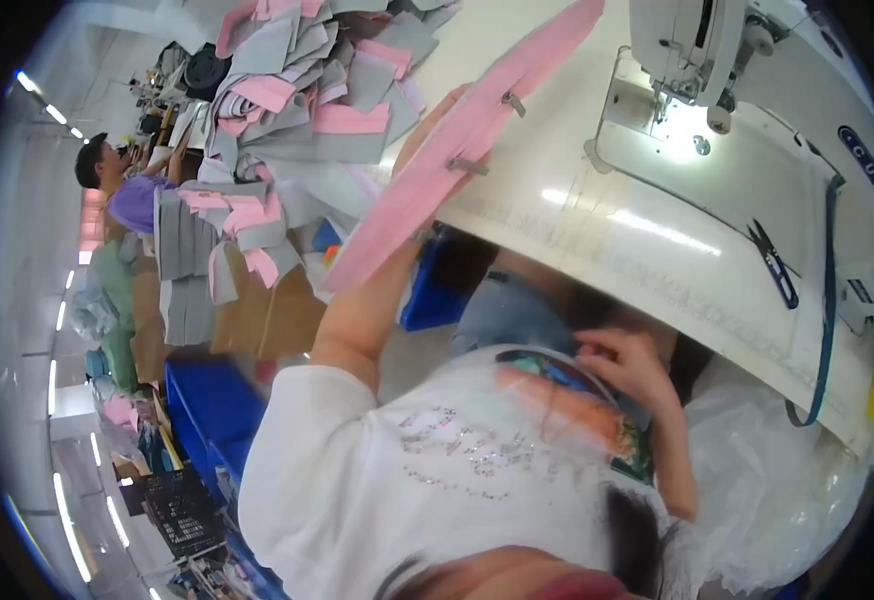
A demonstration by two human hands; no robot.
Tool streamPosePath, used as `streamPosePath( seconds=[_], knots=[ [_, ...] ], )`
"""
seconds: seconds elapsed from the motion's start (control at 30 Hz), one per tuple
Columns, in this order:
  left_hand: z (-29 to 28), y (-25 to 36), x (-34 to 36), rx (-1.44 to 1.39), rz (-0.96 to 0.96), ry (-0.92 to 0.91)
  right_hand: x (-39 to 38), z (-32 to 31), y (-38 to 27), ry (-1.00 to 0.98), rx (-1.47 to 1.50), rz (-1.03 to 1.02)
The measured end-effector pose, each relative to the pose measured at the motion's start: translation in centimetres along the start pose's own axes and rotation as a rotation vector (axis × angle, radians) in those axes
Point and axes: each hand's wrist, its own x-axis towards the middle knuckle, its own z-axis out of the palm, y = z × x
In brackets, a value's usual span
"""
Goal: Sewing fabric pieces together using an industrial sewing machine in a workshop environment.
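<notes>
A long, narrow pink fabric piece (417, 200), tapered at its ends, stands tilted over the table's left edge. Two small grey metal tabs (467, 166) stick out from its right side. My left hand (423, 128) grips it from behind, and the fabric hides most of the fingers. Over my lap, away from the table top, hovers my right hand (629, 362). Its fingers are loosely bent and apart, with nothing visible in them. Right of the pink piece is a sewing machine (682, 50), its lamp lit over the needle area.
Grey and pink fabric pieces (297, 100) lie heaped at the far left. Thread snips (775, 265) rest on the white table (577, 240), near a blue strap (827, 300). A clear plastic bag (767, 480) hangs below right. Blue bins (212, 410) stand left; a person (112, 165) sits beyond.
</notes>
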Motion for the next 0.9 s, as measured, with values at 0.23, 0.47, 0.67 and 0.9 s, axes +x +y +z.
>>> streamPosePath(
  seconds=[0.23,0.47,0.67,0.9],
  knots=[
    [-0.2,3.1,9.9,0.771,0.202,0.403,0.1,0.3,0.7,0.005,-0.051,-0.053],
    [-6.1,0.6,11.7,2.627,-0.040,0.346,-1.9,-2.9,-5.7,0.072,-0.266,-0.136],
    [-8.2,1.3,10.3,2.587,0.344,0.327,-2.4,-9.2,-5.6,0.980,-0.805,-0.145],
    [-7.9,0.0,12.0,2.478,0.144,0.393,-3.2,-12.4,-2.3,0.792,-1.134,0.102]
  ],
)
